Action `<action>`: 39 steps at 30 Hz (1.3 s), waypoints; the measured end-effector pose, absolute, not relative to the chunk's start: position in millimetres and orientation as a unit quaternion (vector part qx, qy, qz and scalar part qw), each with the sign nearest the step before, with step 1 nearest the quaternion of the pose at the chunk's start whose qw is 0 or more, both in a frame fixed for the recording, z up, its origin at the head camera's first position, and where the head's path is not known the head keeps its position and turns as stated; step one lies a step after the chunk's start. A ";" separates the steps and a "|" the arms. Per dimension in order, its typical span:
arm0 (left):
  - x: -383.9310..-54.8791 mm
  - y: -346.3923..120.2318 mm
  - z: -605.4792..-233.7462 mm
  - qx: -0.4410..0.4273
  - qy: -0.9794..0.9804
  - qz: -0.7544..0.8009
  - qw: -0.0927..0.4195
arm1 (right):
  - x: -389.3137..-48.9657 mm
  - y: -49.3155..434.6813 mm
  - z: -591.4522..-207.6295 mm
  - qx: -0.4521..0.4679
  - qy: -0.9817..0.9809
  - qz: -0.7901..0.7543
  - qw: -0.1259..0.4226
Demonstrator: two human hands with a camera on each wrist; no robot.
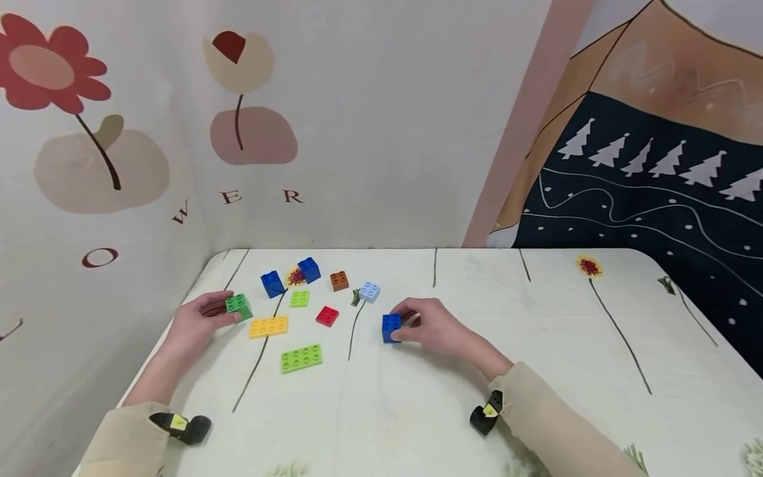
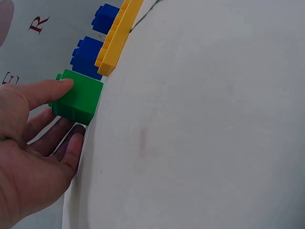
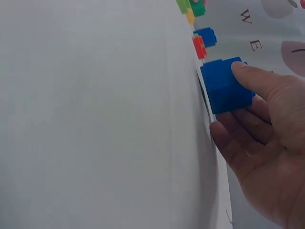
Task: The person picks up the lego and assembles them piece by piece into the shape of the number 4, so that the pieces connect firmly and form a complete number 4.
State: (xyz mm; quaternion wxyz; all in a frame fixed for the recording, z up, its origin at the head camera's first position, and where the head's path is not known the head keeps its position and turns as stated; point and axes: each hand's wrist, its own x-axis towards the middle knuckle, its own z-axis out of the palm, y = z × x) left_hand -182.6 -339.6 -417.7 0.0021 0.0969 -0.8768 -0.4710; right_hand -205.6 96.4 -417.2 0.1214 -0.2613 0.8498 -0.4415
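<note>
At the left of the group of bricks, my left hand (image 1: 195, 320) holds a green toy brick (image 1: 238, 306) between thumb and fingers. The left wrist view shows the thumb on one face of that green brick (image 2: 78, 95), close by the tabletop. My right hand (image 1: 435, 328) pinches a dark blue brick (image 1: 391, 327) to the right of the group. In the right wrist view the thumb lies on the top edge of this blue brick (image 3: 226, 86), with fingers behind it. A yellow brick (image 1: 268, 326) lies just right of the green one.
Between the hands lie a long lime brick (image 1: 301, 358), a small lime brick (image 1: 300, 299), a red brick (image 1: 327, 316), a light blue brick (image 1: 369, 291) and a brown brick (image 1: 339, 281). Two dark blue bricks (image 1: 273, 284) stand farther back. The white tablecloth (image 1: 536, 311) has printed flowers.
</note>
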 end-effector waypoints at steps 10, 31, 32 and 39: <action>-181.8 -343.0 -417.8 0.093 -0.881 -0.464 0.001 | -204.7 140.3 -413.2 -0.236 0.861 -0.434 0.124; -183.6 -344.8 -419.7 0.107 -0.888 -0.447 -0.003 | -210.7 171.7 -418.6 -0.211 0.862 -0.448 0.110; -183.4 -344.7 -418.9 0.107 -0.889 -0.445 -0.004 | -210.6 172.3 -418.8 -0.211 0.861 -0.449 0.109; -178.0 -334.8 -402.6 0.081 -0.892 -0.444 -0.007 | -213.3 176.3 -424.9 -0.204 0.856 -0.463 0.107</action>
